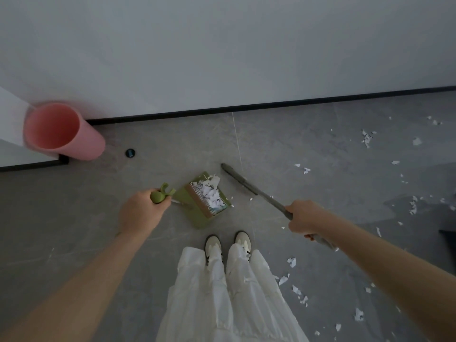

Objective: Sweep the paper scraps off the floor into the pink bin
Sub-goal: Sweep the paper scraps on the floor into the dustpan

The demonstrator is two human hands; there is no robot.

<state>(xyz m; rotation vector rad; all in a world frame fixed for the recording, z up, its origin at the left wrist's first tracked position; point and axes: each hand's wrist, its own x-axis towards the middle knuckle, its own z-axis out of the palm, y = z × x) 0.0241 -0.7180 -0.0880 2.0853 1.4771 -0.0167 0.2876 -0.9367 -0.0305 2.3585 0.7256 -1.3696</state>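
Left hand (140, 213) grips the loaded dustpan (206, 201), right hand (304, 218) grips the broom (249, 186); scraps (296, 290) litter the floor.

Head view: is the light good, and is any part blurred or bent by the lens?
Head view: dim, flat light, no glare; soft shadows on the floor at far right. The pink bin looks smeared at its rim. The wide lens curves the black baseboard and stretches both forearms.

The light is dim, flat and grey, with no glare. A darker shadow lies across the floor (407, 206) at right. Wide-angle distortion bends the baseboard (271, 104) and leans the pink bin (81, 139), whose rim looks slightly smeared.
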